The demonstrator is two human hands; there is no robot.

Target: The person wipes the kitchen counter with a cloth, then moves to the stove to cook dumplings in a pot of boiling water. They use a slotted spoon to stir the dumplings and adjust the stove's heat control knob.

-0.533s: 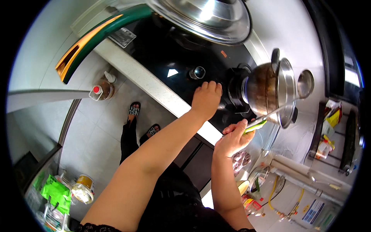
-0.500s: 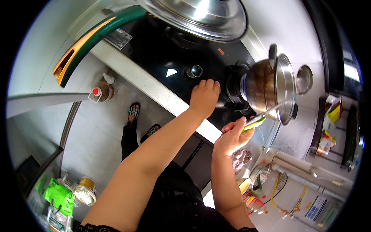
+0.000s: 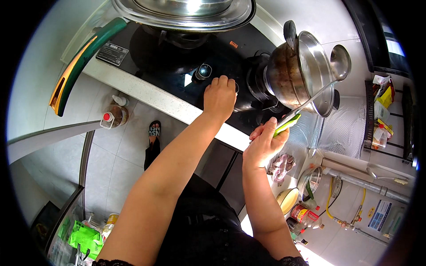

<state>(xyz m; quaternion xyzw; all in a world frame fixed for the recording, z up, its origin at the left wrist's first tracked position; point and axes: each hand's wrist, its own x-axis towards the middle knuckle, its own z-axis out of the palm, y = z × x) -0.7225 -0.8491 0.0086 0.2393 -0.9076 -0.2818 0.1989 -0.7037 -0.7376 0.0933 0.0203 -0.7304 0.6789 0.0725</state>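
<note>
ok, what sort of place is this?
A kitchen, probably a home one. Shown by the black stovetop, the two-handled metal pot over one of its burners, and the ladle held in the right hand.

The top (image 3: 199,230) is black, with lacy black sleeves (image 3: 296,260). The pants (image 3: 151,155) are black too. A black slipper (image 3: 154,130) has big white letters. The left hand (image 3: 220,96) and right hand (image 3: 263,148) are bare.
</note>
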